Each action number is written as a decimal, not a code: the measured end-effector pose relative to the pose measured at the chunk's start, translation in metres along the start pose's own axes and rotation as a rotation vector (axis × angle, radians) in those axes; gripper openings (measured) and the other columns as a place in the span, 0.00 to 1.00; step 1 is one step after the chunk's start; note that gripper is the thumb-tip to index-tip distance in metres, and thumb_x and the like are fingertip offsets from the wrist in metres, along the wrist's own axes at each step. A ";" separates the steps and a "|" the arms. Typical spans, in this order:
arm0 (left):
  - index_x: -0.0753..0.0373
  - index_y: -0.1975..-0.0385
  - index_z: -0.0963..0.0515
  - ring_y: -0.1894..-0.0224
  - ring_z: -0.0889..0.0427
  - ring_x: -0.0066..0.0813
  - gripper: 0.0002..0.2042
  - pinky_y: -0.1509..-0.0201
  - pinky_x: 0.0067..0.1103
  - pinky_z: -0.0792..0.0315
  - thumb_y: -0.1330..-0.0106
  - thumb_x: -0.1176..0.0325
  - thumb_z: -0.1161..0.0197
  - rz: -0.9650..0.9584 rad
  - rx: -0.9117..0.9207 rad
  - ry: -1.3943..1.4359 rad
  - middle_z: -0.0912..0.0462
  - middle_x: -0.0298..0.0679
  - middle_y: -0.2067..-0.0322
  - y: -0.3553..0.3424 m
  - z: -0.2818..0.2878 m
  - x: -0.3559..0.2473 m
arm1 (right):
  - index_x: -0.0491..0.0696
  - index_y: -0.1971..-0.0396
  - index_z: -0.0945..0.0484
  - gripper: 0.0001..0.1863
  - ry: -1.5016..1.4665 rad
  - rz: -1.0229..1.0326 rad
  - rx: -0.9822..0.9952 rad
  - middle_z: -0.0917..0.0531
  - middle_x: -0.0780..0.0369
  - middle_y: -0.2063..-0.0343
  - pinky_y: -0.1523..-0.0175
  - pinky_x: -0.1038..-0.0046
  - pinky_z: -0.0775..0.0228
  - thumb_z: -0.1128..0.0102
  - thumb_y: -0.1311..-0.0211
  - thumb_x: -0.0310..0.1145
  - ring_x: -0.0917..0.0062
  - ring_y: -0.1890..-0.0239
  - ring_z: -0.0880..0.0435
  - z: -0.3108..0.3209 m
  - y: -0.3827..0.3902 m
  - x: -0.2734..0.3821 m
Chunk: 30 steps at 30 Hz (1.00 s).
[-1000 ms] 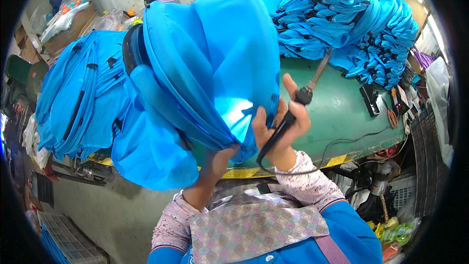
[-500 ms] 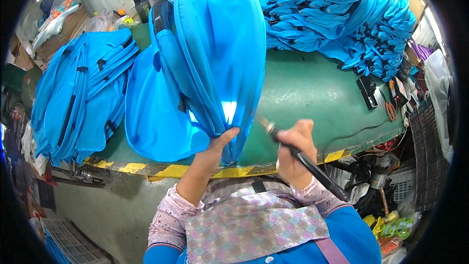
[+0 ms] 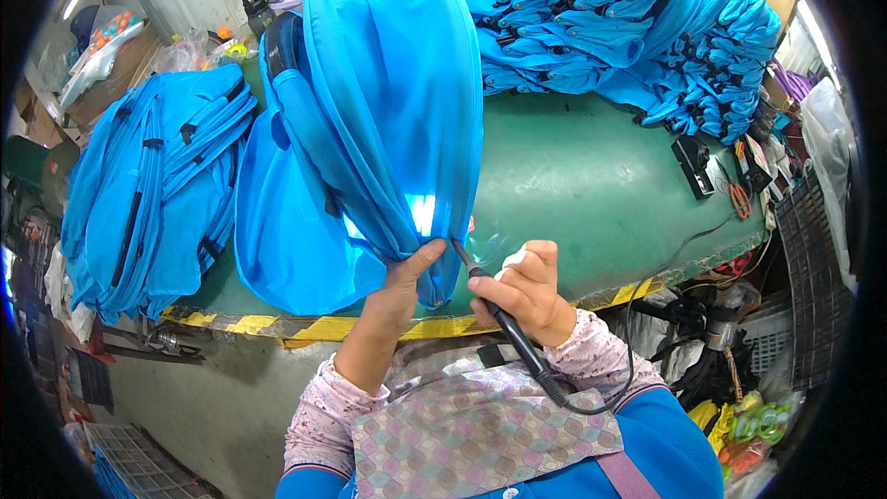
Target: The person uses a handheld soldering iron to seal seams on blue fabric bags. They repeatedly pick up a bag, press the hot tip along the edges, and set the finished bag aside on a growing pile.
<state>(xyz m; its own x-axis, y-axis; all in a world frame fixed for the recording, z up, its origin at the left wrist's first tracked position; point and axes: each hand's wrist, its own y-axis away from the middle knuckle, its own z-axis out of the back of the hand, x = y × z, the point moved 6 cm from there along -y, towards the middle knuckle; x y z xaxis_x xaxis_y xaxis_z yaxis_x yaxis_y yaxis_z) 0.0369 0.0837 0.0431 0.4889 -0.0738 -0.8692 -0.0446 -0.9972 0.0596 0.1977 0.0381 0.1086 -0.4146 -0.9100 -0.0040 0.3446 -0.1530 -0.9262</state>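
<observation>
My left hand [image 3: 403,285] is closed on the lower, gathered end of a blue fabric canopy [image 3: 388,83], its thumb lying over the folds. The canopy fans upward with curved edges, and its lower left panel spreads over the table. In my right hand [image 3: 527,291] is a soldering iron [image 3: 511,325] with a black handle and a cord. Its hot tip meets the blue fabric's right edge, just right of my left thumb. A wisp of smoke drifts beside the tip. The fingers of my left hand behind the cloth are hidden.
Folded blue canopies [image 3: 152,185] lie at the left, and a big pile of them [image 3: 637,28] fills the back right. The green table [image 3: 573,185] has a yellow-and-black taped front edge [image 3: 323,326]. A black device [image 3: 693,166] stands at the right, near the cord.
My right hand has swung left and slightly down, bringing the soldering iron's tip from beside the canopy onto its edge. Smoke now shows. The canopy has shifted slightly left in view.
</observation>
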 end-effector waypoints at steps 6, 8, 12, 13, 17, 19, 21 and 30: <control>0.64 0.46 0.23 0.51 0.18 0.32 0.18 0.42 0.28 0.26 0.35 0.69 0.32 -0.116 -0.055 -0.107 0.16 0.41 0.52 -0.001 0.011 0.002 | 0.49 0.64 0.18 0.09 -0.270 -0.431 -0.134 0.20 0.66 0.76 0.61 0.69 0.40 0.33 0.38 0.37 0.72 0.75 0.28 0.013 0.000 -0.029; 0.64 0.45 0.24 0.50 0.19 0.31 0.19 0.42 0.28 0.26 0.35 0.69 0.32 -0.147 -0.120 -0.088 0.18 0.40 0.50 -0.006 0.025 0.014 | 0.47 0.64 0.19 0.12 -0.285 -0.307 -0.211 0.18 0.65 0.74 0.61 0.68 0.39 0.32 0.38 0.40 0.71 0.74 0.26 0.018 -0.011 -0.020; 0.64 0.42 0.27 0.48 0.21 0.29 0.21 0.43 0.27 0.27 0.34 0.70 0.33 -0.197 -0.138 0.030 0.20 0.40 0.48 0.006 0.018 0.007 | 0.51 0.50 0.20 0.19 -0.157 -0.063 -0.086 0.15 0.59 0.62 0.51 0.64 0.29 0.32 0.44 0.32 0.67 0.62 0.16 -0.013 -0.039 -0.029; 0.64 0.42 0.28 0.47 0.21 0.29 0.21 0.43 0.27 0.27 0.34 0.70 0.33 -0.268 -0.177 -0.007 0.21 0.40 0.48 0.010 0.017 0.005 | 0.51 0.50 0.22 0.19 -0.150 -0.028 -0.024 0.15 0.57 0.59 0.50 0.63 0.28 0.34 0.42 0.31 0.66 0.60 0.16 -0.021 -0.041 -0.034; 0.63 0.37 0.33 0.41 0.25 0.32 0.26 0.34 0.31 0.33 0.36 0.70 0.37 -0.219 -0.413 0.023 0.24 0.40 0.43 0.026 0.036 0.006 | 0.52 0.50 0.27 0.19 -0.037 0.075 0.117 0.16 0.53 0.51 0.48 0.60 0.27 0.34 0.41 0.30 0.63 0.59 0.15 -0.044 -0.025 -0.044; 0.62 0.37 0.34 0.42 0.24 0.33 0.26 0.35 0.31 0.31 0.36 0.68 0.39 -0.235 -0.427 0.060 0.24 0.40 0.43 0.025 0.062 0.024 | 0.52 0.48 0.29 0.27 0.050 0.022 0.177 0.19 0.49 0.48 0.49 0.60 0.26 0.27 0.47 0.30 0.60 0.59 0.16 -0.047 -0.014 -0.048; 0.61 0.37 0.35 0.42 0.24 0.34 0.26 0.36 0.31 0.30 0.35 0.66 0.40 -0.190 -0.353 0.194 0.24 0.40 0.43 0.019 0.058 0.020 | 0.52 0.47 0.32 0.32 -0.079 -0.127 0.087 0.21 0.48 0.47 0.50 0.62 0.26 0.24 0.51 0.29 0.60 0.58 0.17 -0.049 -0.013 -0.048; 0.64 0.37 0.33 0.41 0.25 0.30 0.23 0.34 0.27 0.34 0.30 0.67 0.40 -0.204 -0.108 -0.063 0.25 0.41 0.42 0.021 0.034 0.017 | 0.54 0.42 0.32 0.30 -0.493 -0.206 0.087 0.29 0.51 0.38 0.58 0.72 0.26 0.40 0.43 0.14 0.71 0.62 0.21 -0.090 -0.006 -0.030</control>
<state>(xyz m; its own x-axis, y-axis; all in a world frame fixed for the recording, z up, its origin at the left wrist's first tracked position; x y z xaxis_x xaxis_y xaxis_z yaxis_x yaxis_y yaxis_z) 0.0146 0.0621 0.0134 0.4224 0.1268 -0.8975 0.1443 -0.9869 -0.0715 0.1324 0.1014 0.0805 -0.0436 -0.9274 0.3716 0.3746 -0.3600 -0.8544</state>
